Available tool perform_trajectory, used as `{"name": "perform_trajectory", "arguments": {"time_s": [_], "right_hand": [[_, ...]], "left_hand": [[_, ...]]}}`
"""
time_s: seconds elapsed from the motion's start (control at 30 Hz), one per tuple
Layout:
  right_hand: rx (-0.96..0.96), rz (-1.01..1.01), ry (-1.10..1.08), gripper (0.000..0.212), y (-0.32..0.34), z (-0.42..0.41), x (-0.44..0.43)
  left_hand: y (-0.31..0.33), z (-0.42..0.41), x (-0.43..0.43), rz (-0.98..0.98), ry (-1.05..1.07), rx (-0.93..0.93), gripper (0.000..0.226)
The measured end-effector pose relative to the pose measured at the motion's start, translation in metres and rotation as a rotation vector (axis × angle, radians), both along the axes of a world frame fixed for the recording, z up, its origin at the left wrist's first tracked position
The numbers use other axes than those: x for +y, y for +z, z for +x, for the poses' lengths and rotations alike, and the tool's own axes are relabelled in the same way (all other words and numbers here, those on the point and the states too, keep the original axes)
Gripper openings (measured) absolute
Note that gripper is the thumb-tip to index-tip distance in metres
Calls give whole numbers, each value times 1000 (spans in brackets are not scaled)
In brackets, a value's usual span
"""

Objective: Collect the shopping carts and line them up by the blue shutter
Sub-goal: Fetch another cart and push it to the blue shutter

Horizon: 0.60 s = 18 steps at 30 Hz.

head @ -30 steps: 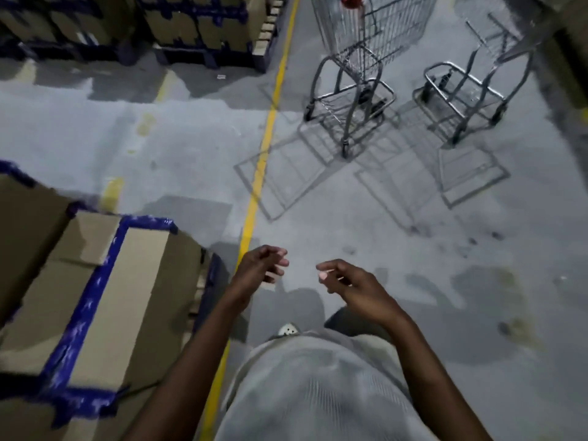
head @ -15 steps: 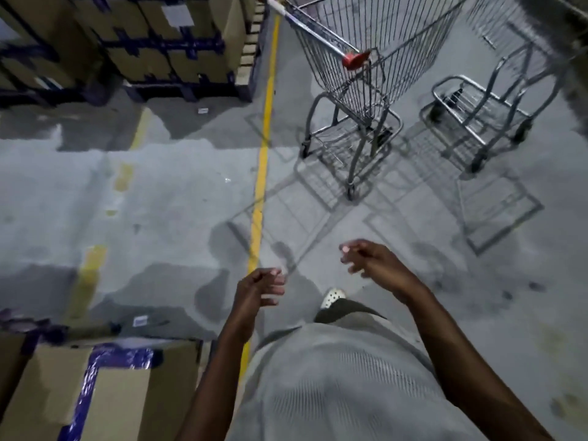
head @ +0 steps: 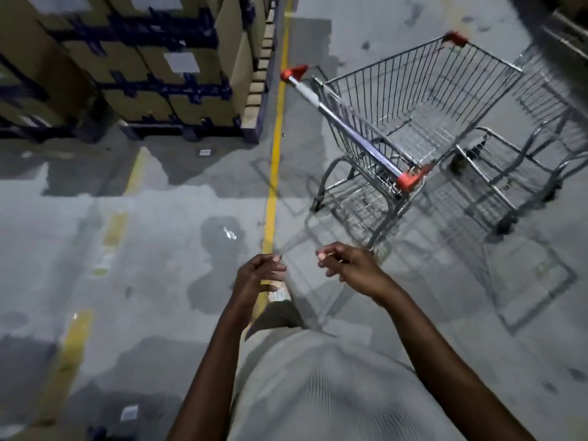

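Silver wire-mesh shopping cart with red plastic handle caps parked right of the yellow floor line, basket empty. Second chrome cart just beside it, blurry, possibly touching. Left hand and right hand both bare, fingers loosely curled, holding nothing, short of the handle. Stacked brown cardboard boxes with blue tape and white labels, unreadable.

— Where do the carts stand?
— The near cart is ahead right of the floor line; the second cart just right of it.
— And left?
— Stacked boxes, far left. Both hands hang before the carts, apart from them.
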State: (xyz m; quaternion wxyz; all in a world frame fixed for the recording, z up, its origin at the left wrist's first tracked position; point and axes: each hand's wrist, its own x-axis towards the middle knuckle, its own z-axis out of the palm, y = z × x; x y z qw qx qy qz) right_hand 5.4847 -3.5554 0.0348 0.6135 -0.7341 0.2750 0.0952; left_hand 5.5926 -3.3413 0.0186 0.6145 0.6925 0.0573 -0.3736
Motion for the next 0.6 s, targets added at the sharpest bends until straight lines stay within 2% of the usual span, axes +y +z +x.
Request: {"name": "perform_trajectory", "arguments": {"time_s": [0.07, 0.17, 0.3, 0.37, 0.47, 0.53, 0.6], "right_hand": [[-17, -12, -20, 12, 2, 43, -14], [-104, -99, -197, 18, 20, 98, -44], [-240, -388, -432, 25, 35, 139, -90], [-217, -622, -469, 33, 23, 149, -118], [-26, -834, -479, 45, -2, 164, -155], [113, -905, -461, 58, -6, 181, -165], [304, -961, -421, 71, 2, 199, -167]], "left_hand": [[8, 62, -26, 0, -93, -32, 38], [32, 146, -76, -24, -303, -111, 50], [54, 230, -162, -17, -652, -304, 51], [50, 264, -205, 1, -823, -618, 56], [33, 315, -267, 146, -988, -1320, 69], [26, 344, -305, 239, -1115, -1594, 74], [20, 366, -334, 287, -1299, -1729, 75]]}}
